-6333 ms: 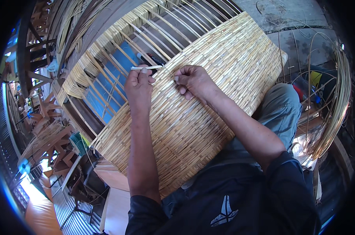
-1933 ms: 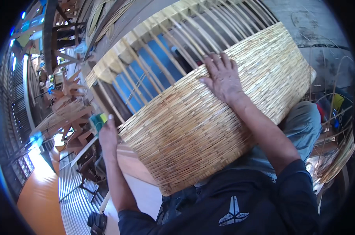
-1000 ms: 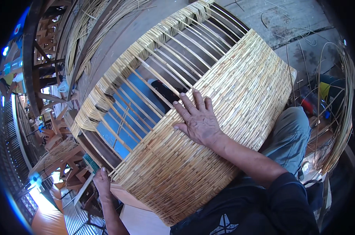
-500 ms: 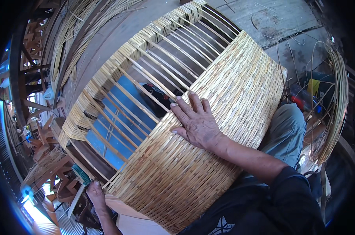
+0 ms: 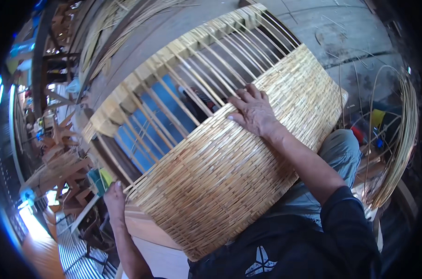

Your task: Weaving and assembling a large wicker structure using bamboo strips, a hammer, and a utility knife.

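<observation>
A large curved panel of woven tan cane (image 5: 220, 158) lies slanted across my lap. Bare stakes (image 5: 178, 95) run from its woven edge to a far rail wrapped in cane strips (image 5: 162, 58). My right hand (image 5: 256, 114) rests palm down on the weave at that edge, near the middle, thumb spread and fingers bent toward the stakes. At the panel's left end, my left hand (image 5: 114, 199) is closed by the corner where the strand ends stick out. What it grips is hidden. A green and yellow thing (image 5: 100, 180) shows just beyond it.
A coil of long cane strands (image 5: 401, 135) stands at the right. More loose strands (image 5: 106, 35) lie at the far left. Star-shaped brown wooden pieces (image 5: 64, 132) and a stool-like frame (image 5: 92, 228) are on the left. A blue surface (image 5: 150, 116) shows beneath the stakes.
My right hand has slid up and right along the woven edge, its fingers now more bent. My left hand has risen slightly and closed near the corner. The view has shifted a little.
</observation>
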The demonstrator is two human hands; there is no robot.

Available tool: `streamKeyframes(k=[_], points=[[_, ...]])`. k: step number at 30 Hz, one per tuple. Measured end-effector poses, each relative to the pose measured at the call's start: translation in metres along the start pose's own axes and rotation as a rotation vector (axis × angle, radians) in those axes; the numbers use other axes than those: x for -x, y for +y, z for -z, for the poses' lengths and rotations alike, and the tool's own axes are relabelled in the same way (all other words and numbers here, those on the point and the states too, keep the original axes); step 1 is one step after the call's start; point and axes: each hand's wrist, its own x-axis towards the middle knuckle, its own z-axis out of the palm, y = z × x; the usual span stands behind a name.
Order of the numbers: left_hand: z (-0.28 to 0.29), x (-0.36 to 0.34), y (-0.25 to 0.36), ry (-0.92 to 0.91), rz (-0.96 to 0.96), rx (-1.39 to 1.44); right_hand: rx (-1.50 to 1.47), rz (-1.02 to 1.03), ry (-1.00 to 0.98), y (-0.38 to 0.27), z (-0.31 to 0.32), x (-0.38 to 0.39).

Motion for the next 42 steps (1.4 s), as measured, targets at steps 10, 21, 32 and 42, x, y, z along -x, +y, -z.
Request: streamKeyframes(k=[10,21,32,42], points=[[-0.063,0.003,0.206,0.343,-0.524,0.031,0.019,-0.011,-0.058,-0.041,-0.004,0.007],[-0.128,0.009,0.263,0.061,-0.260,-0.172,0.009,-0.034,-0.081,-0.049,0.000,0.009],[-0.076,0.044,0.156,0.115,-0.131,-0.268,-0.105,0.238,-0.084,-0.157,-0.012,0.023],[-0.059,0.061,0.079,0.409,-0.300,-0.102,-0.024,0.276,0.071,-0.184,-0.029,0.034]])
